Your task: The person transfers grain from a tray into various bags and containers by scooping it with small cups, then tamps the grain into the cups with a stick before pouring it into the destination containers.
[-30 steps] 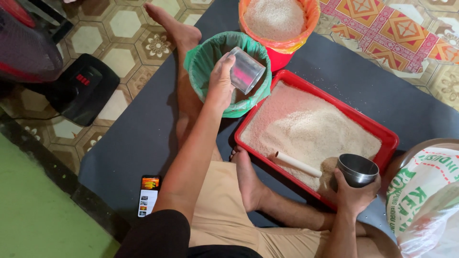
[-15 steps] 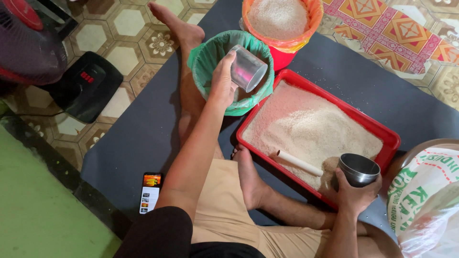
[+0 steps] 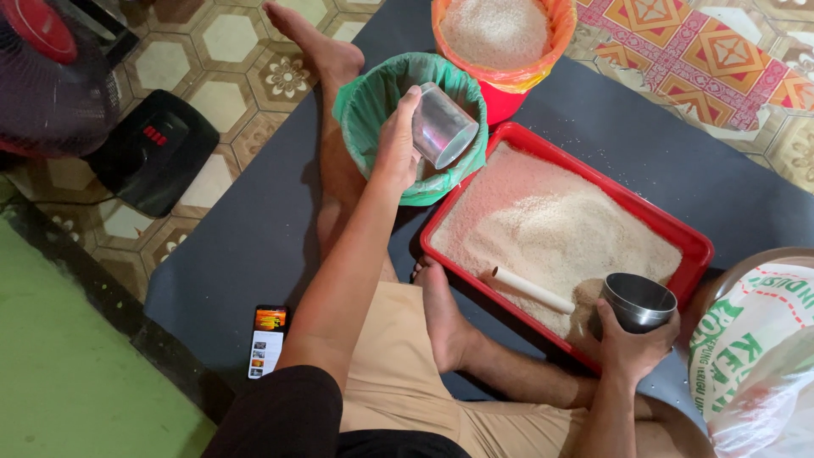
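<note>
My left hand [image 3: 397, 144] holds a clear plastic cup [image 3: 443, 130] tilted on its side over a bucket lined with a green bag [image 3: 366, 100]. My right hand [image 3: 632, 348] grips a shiny metal cup [image 3: 638, 301] at the near right corner of a red tray [image 3: 688, 240] filled with pale grain. A short white stick [image 3: 530, 290] lies on the grain just left of the metal cup.
A red bucket with an orange liner [image 3: 551, 51] full of white grain stands behind the tray. A printed white sack [image 3: 755, 356] is at the right. A phone [image 3: 268, 341] lies on the dark mat [image 3: 237, 246]; a black scale [image 3: 153, 153] and a fan [image 3: 47, 68] sit left.
The view has shifted slightly. My left hand keeps the clear cup tilted over the green-lined bucket, and my right hand stays on the metal cup.
</note>
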